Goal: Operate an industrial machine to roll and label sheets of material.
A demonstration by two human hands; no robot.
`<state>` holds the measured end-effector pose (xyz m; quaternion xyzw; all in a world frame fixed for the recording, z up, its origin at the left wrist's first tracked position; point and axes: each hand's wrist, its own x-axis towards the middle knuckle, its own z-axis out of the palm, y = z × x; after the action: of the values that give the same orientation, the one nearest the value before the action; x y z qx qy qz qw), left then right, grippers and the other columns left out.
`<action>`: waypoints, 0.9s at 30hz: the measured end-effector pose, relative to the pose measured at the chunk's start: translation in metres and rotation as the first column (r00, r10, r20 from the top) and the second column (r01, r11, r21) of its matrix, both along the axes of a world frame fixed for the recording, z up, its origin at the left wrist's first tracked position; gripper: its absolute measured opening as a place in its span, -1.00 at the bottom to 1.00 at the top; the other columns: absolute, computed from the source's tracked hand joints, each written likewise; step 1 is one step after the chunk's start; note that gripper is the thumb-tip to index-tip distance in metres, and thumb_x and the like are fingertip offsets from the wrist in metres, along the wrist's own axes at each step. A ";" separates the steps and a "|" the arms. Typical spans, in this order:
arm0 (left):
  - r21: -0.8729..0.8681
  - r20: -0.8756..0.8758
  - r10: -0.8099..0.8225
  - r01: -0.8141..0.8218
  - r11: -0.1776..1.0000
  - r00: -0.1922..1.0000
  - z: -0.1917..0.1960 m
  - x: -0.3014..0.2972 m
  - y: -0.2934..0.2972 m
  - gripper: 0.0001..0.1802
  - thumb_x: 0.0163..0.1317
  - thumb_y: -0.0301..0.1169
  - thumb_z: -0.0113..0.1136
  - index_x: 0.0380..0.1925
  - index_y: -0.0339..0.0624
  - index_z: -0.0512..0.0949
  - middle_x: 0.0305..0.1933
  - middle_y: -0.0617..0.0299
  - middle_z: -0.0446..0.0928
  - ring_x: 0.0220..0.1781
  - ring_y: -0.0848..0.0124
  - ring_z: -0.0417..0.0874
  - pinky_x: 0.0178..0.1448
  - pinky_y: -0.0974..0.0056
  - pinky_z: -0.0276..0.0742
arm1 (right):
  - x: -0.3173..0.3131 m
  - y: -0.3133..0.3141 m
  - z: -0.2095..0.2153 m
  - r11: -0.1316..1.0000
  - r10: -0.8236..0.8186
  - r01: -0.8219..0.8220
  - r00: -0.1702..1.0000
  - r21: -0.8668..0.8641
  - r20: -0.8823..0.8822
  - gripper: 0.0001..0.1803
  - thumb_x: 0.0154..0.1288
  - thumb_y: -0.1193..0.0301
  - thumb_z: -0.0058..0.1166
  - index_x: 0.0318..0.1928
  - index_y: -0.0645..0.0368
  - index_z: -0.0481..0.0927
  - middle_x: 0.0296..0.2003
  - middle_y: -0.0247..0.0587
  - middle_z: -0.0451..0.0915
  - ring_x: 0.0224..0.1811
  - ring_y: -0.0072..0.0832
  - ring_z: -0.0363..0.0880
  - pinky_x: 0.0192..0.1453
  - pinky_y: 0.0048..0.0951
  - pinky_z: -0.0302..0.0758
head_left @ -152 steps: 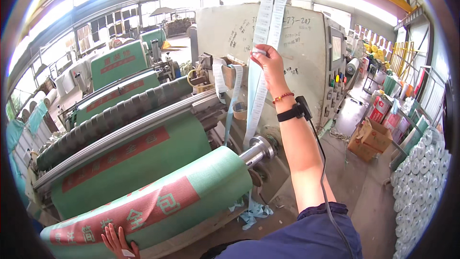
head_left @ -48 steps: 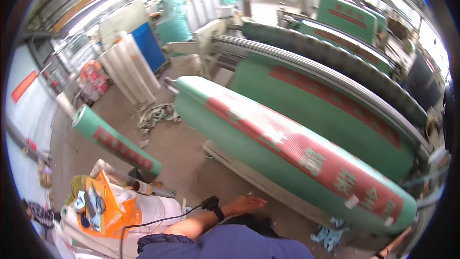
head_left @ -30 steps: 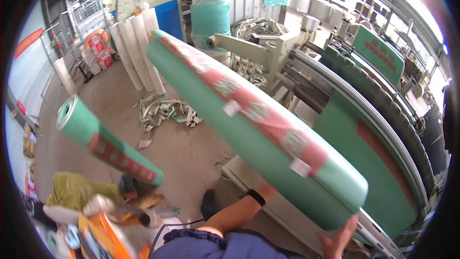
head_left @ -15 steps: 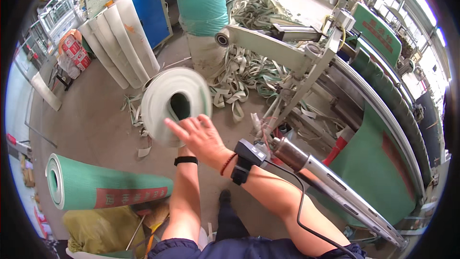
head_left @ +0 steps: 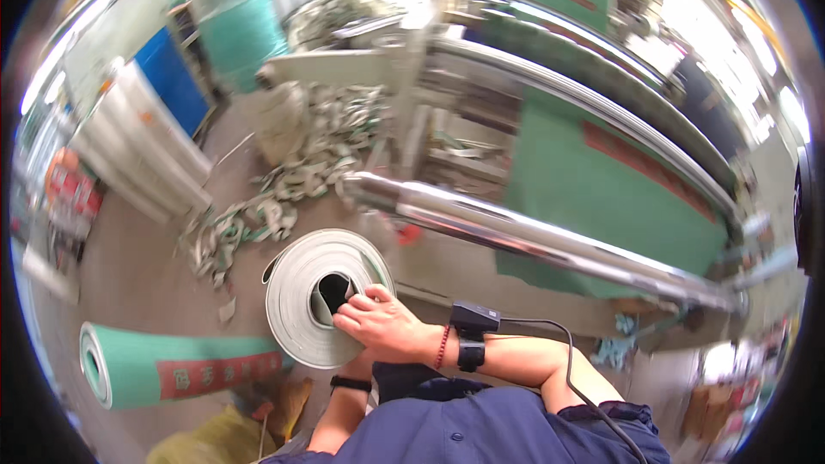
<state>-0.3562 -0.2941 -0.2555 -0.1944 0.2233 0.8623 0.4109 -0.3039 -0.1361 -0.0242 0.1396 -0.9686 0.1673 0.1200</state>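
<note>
- The wound roll (head_left: 294,320) turns its pale end upward, just in front of the person, its hollow centre left of the right hand.
- The right hand (head_left: 384,325) bends its fingers together at the hollow's edge; whether they pinch it, I cannot tell.
- The left hand (head_left: 363,368) is mostly hidden below the right; its grip cannot be told.
- Left: a green roll (head_left: 129,369).
- Right: a metal shaft (head_left: 550,245).

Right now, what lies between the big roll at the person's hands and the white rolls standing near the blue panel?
Loose pale and green strips, tangled on the brown floor; the head view shows them.
</note>
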 end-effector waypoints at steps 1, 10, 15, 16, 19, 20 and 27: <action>-0.012 0.001 -0.090 0.090 0.996 0.996 0.007 0.034 0.008 -0.34 0.61 -0.10 0.19 0.59 -0.01 0.29 0.70 0.08 0.22 0.68 0.07 0.30 0.69 -0.10 0.33 | 0.045 0.019 0.007 0.997 -0.080 0.080 0.997 -0.020 0.006 -0.47 0.02 0.30 0.34 0.08 0.02 0.59 -0.06 -0.39 0.58 0.18 -0.43 0.57 0.44 -0.19 0.32; -0.155 0.010 -0.790 0.781 0.605 0.613 0.109 0.293 0.119 -0.33 0.61 -0.09 0.19 0.60 0.00 0.28 0.71 0.09 0.19 0.68 0.06 0.30 0.68 -0.12 0.34 | 0.398 0.088 0.039 0.717 -0.689 0.615 0.696 -0.328 -0.200 -0.47 -0.39 0.17 0.40 -0.29 0.08 0.58 -0.30 -0.30 0.56 -0.04 -0.29 0.56 0.31 -0.19 0.35; -0.167 0.050 -0.994 0.982 0.085 0.095 0.140 0.442 0.191 -0.32 0.60 -0.09 0.19 0.60 0.01 0.27 0.72 0.09 0.18 0.68 0.05 0.29 0.68 -0.12 0.34 | 0.596 0.073 0.055 0.232 -0.967 0.884 0.165 -0.406 -0.195 -0.48 -0.37 0.17 0.43 -0.29 0.11 0.60 -0.30 -0.28 0.57 -0.07 -0.27 0.54 0.28 -0.21 0.32; -0.157 0.056 -0.998 0.987 -0.026 -0.017 0.144 0.466 0.200 -0.32 0.60 -0.09 0.19 0.60 0.01 0.27 0.72 0.09 0.17 0.68 0.05 0.29 0.68 -0.13 0.34 | 0.629 0.057 0.060 0.113 -0.987 0.917 0.058 -0.381 -0.152 -0.43 -0.37 0.16 0.46 -0.24 0.14 0.63 -0.28 -0.26 0.59 -0.04 -0.26 0.55 0.29 -0.19 0.32; -0.112 0.077 -0.943 0.936 -0.332 -0.325 0.150 0.528 0.215 -0.32 0.60 -0.09 0.19 0.60 0.01 0.27 0.72 0.09 0.16 0.68 0.05 0.29 0.68 -0.13 0.35 | 0.700 -0.007 0.063 -0.164 -0.968 0.903 -0.226 -0.396 -0.114 -0.38 -0.35 0.15 0.48 -0.18 0.16 0.65 -0.24 -0.24 0.62 -0.01 -0.26 0.56 0.31 -0.17 0.32; -0.075 0.079 -0.903 0.901 -0.427 -0.422 0.154 0.553 0.217 -0.32 0.60 -0.09 0.19 0.60 0.01 0.27 0.72 0.10 0.16 0.68 0.05 0.29 0.68 -0.13 0.35 | 0.723 -0.031 0.064 -0.254 -0.948 0.885 -0.308 -0.390 -0.082 -0.35 -0.31 0.11 0.52 -0.14 0.17 0.67 -0.20 -0.22 0.63 0.01 -0.25 0.57 0.32 -0.17 0.32; -0.188 -0.387 -0.180 0.269 -0.945 -0.904 0.132 0.742 0.192 0.16 0.36 0.46 0.15 0.73 0.05 0.02 0.80 -0.05 0.03 0.76 -0.06 0.16 0.73 -0.34 0.20 | 0.802 -0.221 0.087 -0.790 -0.576 0.561 -0.817 -0.247 -0.012 -0.23 -0.07 -0.04 0.60 0.06 0.19 0.67 -0.12 -0.19 0.65 0.07 -0.21 0.59 0.34 -0.12 0.29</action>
<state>0.3862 -0.1017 -0.1235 0.3727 0.1033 -0.2333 0.8922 0.4984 -0.3568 0.0628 -0.8576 -0.4034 -0.0489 0.3151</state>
